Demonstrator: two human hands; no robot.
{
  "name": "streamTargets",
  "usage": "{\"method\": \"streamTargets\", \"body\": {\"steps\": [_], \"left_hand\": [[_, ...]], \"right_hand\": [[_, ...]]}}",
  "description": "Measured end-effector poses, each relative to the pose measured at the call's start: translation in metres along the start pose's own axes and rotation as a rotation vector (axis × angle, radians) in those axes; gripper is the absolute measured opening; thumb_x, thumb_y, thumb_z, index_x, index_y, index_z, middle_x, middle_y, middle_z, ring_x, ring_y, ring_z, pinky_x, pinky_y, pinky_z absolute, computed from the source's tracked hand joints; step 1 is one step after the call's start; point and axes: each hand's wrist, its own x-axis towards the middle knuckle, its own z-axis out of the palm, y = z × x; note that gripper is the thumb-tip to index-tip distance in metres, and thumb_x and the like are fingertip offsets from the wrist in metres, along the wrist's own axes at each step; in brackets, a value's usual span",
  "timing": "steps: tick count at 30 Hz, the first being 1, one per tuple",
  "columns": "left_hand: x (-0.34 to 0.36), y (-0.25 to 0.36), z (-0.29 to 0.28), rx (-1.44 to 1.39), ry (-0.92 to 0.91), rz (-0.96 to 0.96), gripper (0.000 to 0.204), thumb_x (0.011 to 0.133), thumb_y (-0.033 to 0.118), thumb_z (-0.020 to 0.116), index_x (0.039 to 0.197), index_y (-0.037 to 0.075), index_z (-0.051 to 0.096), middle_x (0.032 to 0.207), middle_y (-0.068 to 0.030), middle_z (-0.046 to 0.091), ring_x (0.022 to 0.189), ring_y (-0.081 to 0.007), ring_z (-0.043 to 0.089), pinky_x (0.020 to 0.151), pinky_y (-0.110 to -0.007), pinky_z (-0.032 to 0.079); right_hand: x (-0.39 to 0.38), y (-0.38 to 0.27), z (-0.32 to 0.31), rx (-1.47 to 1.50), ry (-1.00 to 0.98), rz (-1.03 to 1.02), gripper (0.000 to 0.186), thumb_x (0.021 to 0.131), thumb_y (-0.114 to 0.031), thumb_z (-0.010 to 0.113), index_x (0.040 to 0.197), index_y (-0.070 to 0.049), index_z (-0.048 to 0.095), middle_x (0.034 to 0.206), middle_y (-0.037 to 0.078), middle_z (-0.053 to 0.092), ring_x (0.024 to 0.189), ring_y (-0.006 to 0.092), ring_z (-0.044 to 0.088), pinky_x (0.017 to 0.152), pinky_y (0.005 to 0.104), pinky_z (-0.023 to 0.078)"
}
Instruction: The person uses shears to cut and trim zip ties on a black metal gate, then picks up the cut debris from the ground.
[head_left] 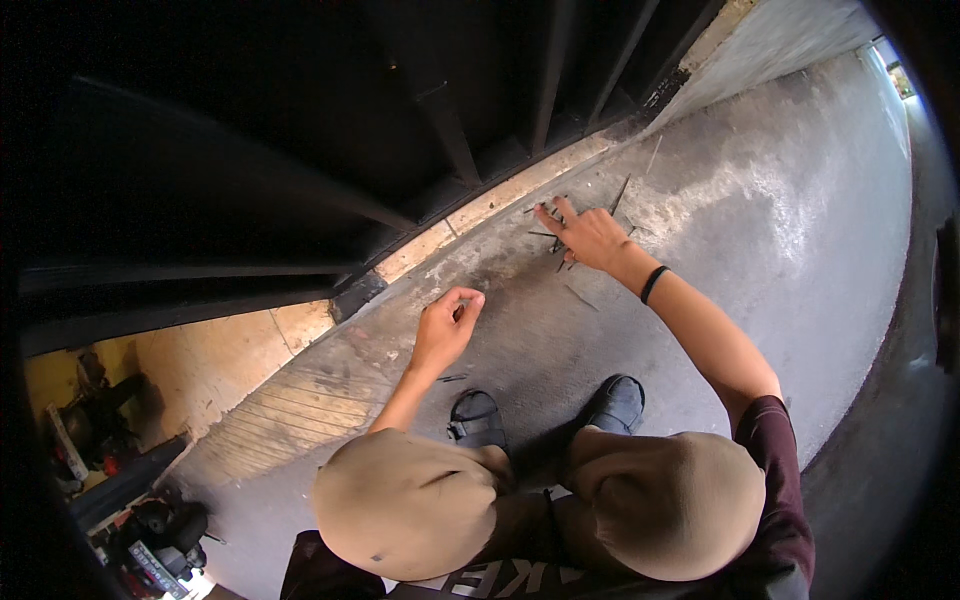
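My right hand (592, 238) reaches down over a small scatter of thin dark sticks (543, 235) on the concrete floor. Its index and middle fingers are stretched out and apart, with the other fingers partly hidden beneath. Whether it touches any of the sticks cannot be made out. A longer dark stick (621, 193) lies just beyond this hand. My left hand (447, 328) hovers to the left, with thumb and fingertips brought together in a pinch. Anything between those fingertips is too small or hidden to make out.
A large black metal gate (440, 130) stands along a pale tiled sill (415, 250) ahead. Grey concrete floor (800, 270) stretches right. My shoes (478, 418) are beneath my bent knees, near short dark pieces (453, 378). Parked motorbikes (165, 540) stand at the lower left.
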Motion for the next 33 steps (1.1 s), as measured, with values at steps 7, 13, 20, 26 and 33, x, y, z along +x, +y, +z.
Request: {"method": "streamTargets", "body": {"steps": [7, 13, 20, 26, 33], "left_hand": [[-0.047, -0.014, -0.014, 0.295, 0.043, -0.015, 0.024, 0.099, 0.024, 0.071, 0.115, 0.007, 0.072, 0.053, -0.0046, 0.050, 0.048, -0.0130, 0.045, 0.051, -0.030, 0.038], [-0.101, -0.087, -0.028, 0.671, 0.099, 0.086, 0.027, 0.097, 0.024, 0.071, 0.122, 0.013, 0.071, 0.065, -0.0145, 0.067, 0.061, -0.0351, 0.068, 0.060, -0.046, 0.054], [-0.115, -0.103, -0.027, 0.812, -0.014, 0.170, 0.034, 0.097, 0.028, 0.071, 0.129, 0.017, 0.070, 0.096, -0.0121, 0.076, 0.083, -0.0354, 0.073, 0.070, -0.046, 0.058], [-0.122, -0.127, -0.022, 0.930, -0.082, 0.344, 0.030, 0.096, 0.019, 0.066, 0.126, 0.016, 0.071, 0.095, -0.0061, 0.075, 0.082, -0.0287, 0.074, 0.068, -0.045, 0.058], [-0.116, -0.134, -0.025, 1.048, -0.213, 0.421, 0.030, 0.088, 0.010, 0.063, 0.117, 0.012, 0.066, 0.097, -0.0045, 0.074, 0.083, -0.0257, 0.074, 0.067, -0.041, 0.058]], "right_hand": [[-0.007, 0.004, 0.010, 0.032, 0.009, -0.065, 0.049, 0.088, -0.024, 0.077, 0.131, -0.006, 0.063, 0.130, 0.013, 0.055, 0.081, 0.0311, 0.074, 0.069, 0.0413, 0.060], [-0.017, 0.006, 0.027, 0.066, 0.036, -0.127, 0.016, 0.095, -0.017, 0.064, 0.107, -0.010, 0.073, 0.121, 0.007, 0.062, 0.086, 0.0289, 0.074, 0.070, 0.0419, 0.060], [-0.025, 0.008, 0.038, 0.175, 0.165, -0.128, 0.017, 0.094, -0.012, 0.062, 0.107, -0.007, 0.072, 0.117, 0.005, 0.064, 0.088, 0.0284, 0.073, 0.076, 0.0403, 0.061], [-0.026, 0.007, 0.049, 0.043, 0.153, -0.143, 0.016, 0.091, -0.008, 0.062, 0.105, -0.005, 0.070, 0.114, 0.007, 0.064, 0.087, 0.0276, 0.074, 0.073, 0.0387, 0.062], [-0.026, 0.008, 0.054, -0.066, 0.283, -0.229, 0.012, 0.086, -0.008, 0.066, 0.098, -0.003, 0.066, 0.101, 0.010, 0.063, 0.087, 0.0251, 0.074, 0.069, 0.0352, 0.063]]}}
